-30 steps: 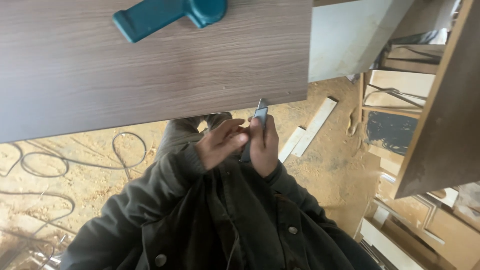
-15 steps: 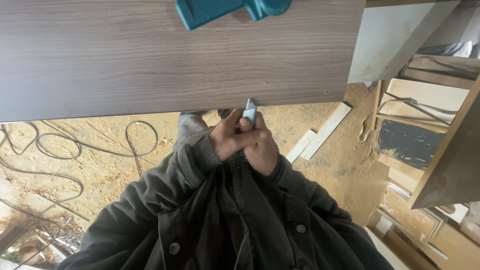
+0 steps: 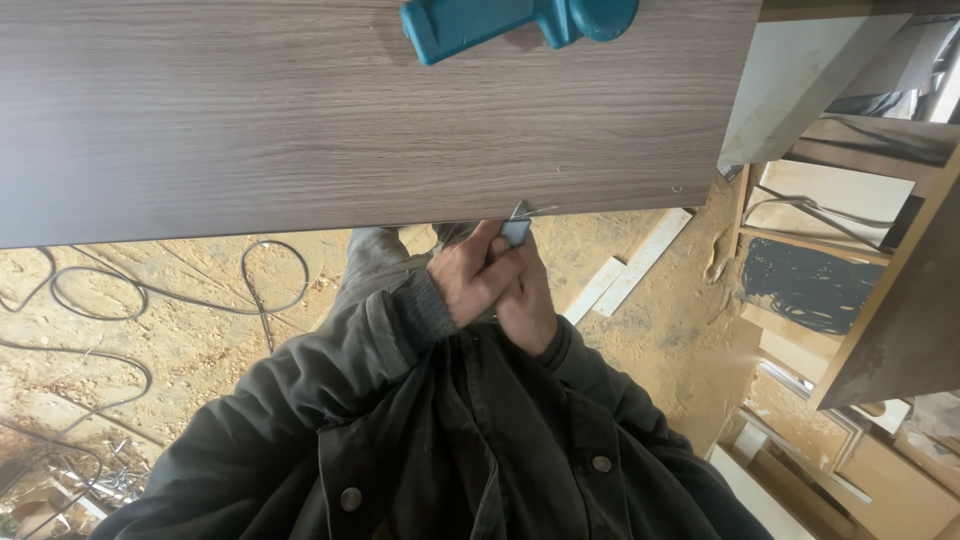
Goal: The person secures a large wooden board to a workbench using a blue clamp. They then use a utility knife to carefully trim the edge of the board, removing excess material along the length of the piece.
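Cables (image 3: 150,300): several dark loops on the sawdust floor, left of the panel's near edge, well apart from the hands.
Panel (image 3: 300,120): one wood-grain board; most of its near edge looks clean, and a thin curl lifts at the blade, so the trimming there seems unfinished.
Power tool (image 3: 510,22): one teal tool on the panel's far side.
Left hand (image 3: 478,280): just below the panel's edge, closed over the right hand and knife.
Utility knife (image 3: 516,231): one, blade tip touching the panel's edge.
Right hand (image 3: 528,305): clamped on the knife.
Offcuts (image 3: 625,275): two pale strips, right of the hands.
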